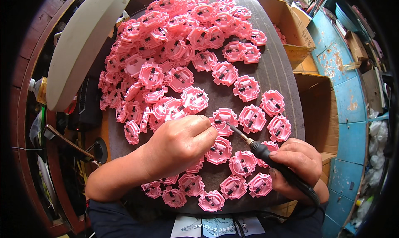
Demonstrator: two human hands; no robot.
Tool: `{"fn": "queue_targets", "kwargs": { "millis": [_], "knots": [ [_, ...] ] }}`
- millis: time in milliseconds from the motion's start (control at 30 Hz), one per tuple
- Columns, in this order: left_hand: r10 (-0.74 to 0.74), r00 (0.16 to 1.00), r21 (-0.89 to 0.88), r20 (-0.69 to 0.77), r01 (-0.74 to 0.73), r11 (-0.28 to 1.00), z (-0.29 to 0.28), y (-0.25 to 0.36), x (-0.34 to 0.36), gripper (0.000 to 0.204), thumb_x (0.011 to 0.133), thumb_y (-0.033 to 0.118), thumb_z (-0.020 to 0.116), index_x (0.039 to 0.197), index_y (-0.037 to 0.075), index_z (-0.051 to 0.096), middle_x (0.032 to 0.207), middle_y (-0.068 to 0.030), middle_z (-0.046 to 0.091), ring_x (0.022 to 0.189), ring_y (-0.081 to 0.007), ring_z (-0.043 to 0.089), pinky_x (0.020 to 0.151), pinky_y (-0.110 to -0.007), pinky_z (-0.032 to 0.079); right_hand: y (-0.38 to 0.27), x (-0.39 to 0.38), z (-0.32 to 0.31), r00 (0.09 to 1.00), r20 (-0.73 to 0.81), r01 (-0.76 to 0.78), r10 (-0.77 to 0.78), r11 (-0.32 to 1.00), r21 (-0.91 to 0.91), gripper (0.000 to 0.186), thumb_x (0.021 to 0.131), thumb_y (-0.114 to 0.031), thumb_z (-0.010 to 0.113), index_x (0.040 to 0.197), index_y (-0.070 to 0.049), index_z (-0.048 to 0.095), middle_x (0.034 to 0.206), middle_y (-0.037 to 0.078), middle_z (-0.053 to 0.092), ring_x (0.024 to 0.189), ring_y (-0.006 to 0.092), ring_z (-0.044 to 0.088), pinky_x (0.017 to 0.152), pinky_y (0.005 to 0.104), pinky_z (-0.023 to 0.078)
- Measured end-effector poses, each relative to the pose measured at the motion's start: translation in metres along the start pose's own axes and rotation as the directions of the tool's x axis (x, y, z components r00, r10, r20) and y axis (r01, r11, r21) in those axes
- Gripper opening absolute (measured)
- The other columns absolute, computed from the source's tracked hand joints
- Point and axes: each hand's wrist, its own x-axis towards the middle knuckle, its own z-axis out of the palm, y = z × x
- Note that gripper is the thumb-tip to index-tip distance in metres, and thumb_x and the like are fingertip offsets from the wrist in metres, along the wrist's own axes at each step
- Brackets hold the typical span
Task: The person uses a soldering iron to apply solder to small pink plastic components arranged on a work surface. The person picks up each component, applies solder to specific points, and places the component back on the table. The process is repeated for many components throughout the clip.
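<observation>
**Soldering iron [262, 150] held at pink housing [225, 117]**

The iron's handle is gripped to the housing's right by the right hand [300, 163], fingers closed. At its left, the left hand [178, 139] is curled; whether anything is pinched cannot be told. Beyond it, pink parts [145, 47] are heaped.

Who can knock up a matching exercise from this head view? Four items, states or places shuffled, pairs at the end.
Column 1
1. Soldering iron
2. Left hand
3. Panels at the far right
4. Cardboard boxes

Column 2
A. Blue, with worn patches
B. Brown, just beyond the right edge of the tabletop
C. Gripped in the right hand
D. Fingers curled in, close to a pink part

Pairs: 1-C, 2-D, 3-A, 4-B
</observation>
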Motion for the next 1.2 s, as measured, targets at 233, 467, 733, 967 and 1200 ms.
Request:
{"fn": "queue_targets", "kwargs": {
  "millis": [233, 467, 733, 967, 1200],
  "knots": [
    [-0.002, 1.0, -0.014, -0.011, 0.001, 1.0, 0.002, -0.001, 0.002, 0.023, 0.082, -0.002, 0.079, 0.103, -0.001, 0.07, 0.092, -0.0117, 0.065, 0.078, -0.0303, 0.069, 0.066, -0.041, 0.057, -0.001, 0.006, 0.002, 0.999, -0.025, 0.04, -0.04, 0.999, 0.02, 0.039, 0.069, 0.007, 0.076, 0.107, 0.003, 0.069, 0.077, 0.013, 0.067, 0.061, 0.0276, 0.066, 0.055, 0.0368, 0.051],
    [-0.01, 0.999, -0.033, -0.047, 0.009, 0.999, -0.005, 0.002, -0.002, 0.021, 0.084, -0.003, 0.078, 0.103, -0.001, 0.07, 0.091, -0.0122, 0.066, 0.077, -0.0305, 0.069, 0.066, -0.041, 0.057, -0.001, 0.003, 0.001, 0.999, -0.03, 0.022, -0.021, 0.999, 0.033, 0.039, 0.069, 0.004, 0.077, 0.107, 0.005, 0.07, 0.077, 0.016, 0.067, 0.061, 0.03, 0.066, 0.057, 0.038, 0.053],
    [-0.1, 0.985, -0.024, -0.144, 0.097, 0.995, -0.034, 0.016, -0.025, 0.022, 0.084, -0.007, 0.079, 0.103, -0.002, 0.069, 0.09, -0.0145, 0.068, 0.078, -0.0309, 0.071, 0.067, -0.039, 0.058, -0.007, -0.001, -0.007, 0.999, -0.033, 0.004, -0.004, 1.0, -0.001, 0.039, 0.075, -0.007, 0.08, 0.11, 0.006, 0.07, 0.082, 0.017, 0.07, 0.065, 0.0296, 0.067, 0.059, 0.0388, 0.054],
    [-0.063, 0.989, -0.061, -0.134, 0.055, 0.997, -0.027, 0.032, -0.043, 0.027, 0.08, -0.003, 0.076, 0.106, -0.003, 0.068, 0.09, -0.0134, 0.065, 0.075, -0.0295, 0.069, 0.063, -0.039, 0.057, -0.032, -0.01, -0.008, 0.999, 0.038, -0.008, 0.007, 0.999, 0.032, 0.04, 0.071, 0.001, 0.079, 0.11, 0.005, 0.071, 0.083, 0.017, 0.069, 0.066, 0.0286, 0.067, 0.058, 0.0379, 0.054],
    [-0.025, 0.999, -0.031, -0.039, 0.024, 0.999, -0.01, 0.034, -0.042, 0.025, 0.084, 0.001, 0.081, 0.107, -0.003, 0.071, 0.094, -0.0162, 0.071, 0.078, -0.0313, 0.072, 0.063, -0.04, 0.058, -0.032, -0.015, 0.002, 1.0, 0.03, 0.004, -0.006, 0.999, 0.054, 0.041, 0.07, 0.002, 0.079, 0.11, 0.005, 0.071, 0.081, 0.015, 0.069, 0.063, 0.0284, 0.068, 0.057, 0.0374, 0.054]
  ]
}}
